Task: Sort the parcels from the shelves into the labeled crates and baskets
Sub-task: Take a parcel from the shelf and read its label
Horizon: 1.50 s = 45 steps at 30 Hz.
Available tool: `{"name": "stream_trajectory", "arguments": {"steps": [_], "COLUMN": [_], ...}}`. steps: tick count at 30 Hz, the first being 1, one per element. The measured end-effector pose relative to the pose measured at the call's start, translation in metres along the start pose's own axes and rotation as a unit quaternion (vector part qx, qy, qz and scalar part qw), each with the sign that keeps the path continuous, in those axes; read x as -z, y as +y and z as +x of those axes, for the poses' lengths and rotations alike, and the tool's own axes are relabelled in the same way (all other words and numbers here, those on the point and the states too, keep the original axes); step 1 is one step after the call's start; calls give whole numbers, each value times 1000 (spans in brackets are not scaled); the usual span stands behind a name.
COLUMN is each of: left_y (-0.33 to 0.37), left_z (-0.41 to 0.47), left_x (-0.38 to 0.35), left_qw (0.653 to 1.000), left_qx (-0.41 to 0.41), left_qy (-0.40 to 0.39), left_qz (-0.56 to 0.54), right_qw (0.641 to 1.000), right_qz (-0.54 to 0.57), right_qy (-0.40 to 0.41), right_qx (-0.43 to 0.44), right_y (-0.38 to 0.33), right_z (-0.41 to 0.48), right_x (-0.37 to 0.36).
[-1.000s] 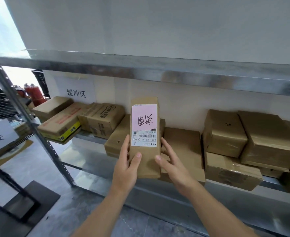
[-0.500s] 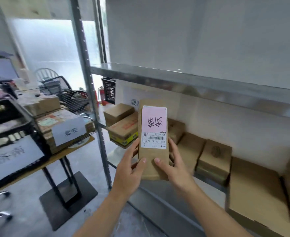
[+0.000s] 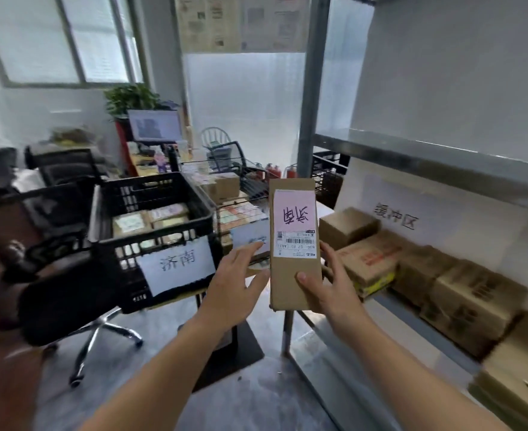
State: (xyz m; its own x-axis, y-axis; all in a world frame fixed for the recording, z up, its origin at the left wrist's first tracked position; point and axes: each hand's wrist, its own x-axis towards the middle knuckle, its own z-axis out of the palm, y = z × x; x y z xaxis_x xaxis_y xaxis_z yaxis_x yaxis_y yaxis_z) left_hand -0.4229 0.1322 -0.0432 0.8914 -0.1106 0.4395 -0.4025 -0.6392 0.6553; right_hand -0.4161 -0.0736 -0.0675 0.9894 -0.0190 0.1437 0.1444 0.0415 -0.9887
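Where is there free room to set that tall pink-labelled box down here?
The black plastic crate is open-topped, with parcels lying low inside and room above them. The upper grey metal shelf looks bare. The lower shelf is crowded with brown cardboard boxes, bar a strip before them.

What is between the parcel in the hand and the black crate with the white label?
In the head view, the open left hand lies between the parcel and the crate; behind it stands a wire basket.
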Motion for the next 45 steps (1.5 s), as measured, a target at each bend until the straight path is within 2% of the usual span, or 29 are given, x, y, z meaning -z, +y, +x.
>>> {"name": "stream_trajectory", "arguments": {"steps": [3,8,15,21,27,33,37,39,45], "left_y": [-27,-75,-116,-149,-207,-255,-269,-279,-326], "left_z": [10,34,99,170,197,180,181,185,194], "left_x": [32,71,85,76,75,76,96,112,162], "left_qw": [994,962,925,923,899,874,916,922,888], "left_qx": [8,31,75,115,218,308,301,294,337], "left_qy": [5,-1,-21,-9,-11,-32,-13,27,66], "left_qz": [110,270,371,367,379,375,264,251,306], "right_qw": [1000,998,998,997,991,977,969,965,947], "right_qz": [-6,-18,-43,-46,-14,-1,16,5,-53], "right_qy": [-12,-19,-39,-57,-132,-211,-242,-254,-308], "right_qx": [-23,-49,-16,23,10,-8,-43,-58,-78], "right_y": [8,14,6,-12,-4,14,19,22,44], "right_z": [31,87,192,296,371,409,424,429,446], "right_x": [-21,-45,-55,-44,-68,-135,-185,-215,-305]}}
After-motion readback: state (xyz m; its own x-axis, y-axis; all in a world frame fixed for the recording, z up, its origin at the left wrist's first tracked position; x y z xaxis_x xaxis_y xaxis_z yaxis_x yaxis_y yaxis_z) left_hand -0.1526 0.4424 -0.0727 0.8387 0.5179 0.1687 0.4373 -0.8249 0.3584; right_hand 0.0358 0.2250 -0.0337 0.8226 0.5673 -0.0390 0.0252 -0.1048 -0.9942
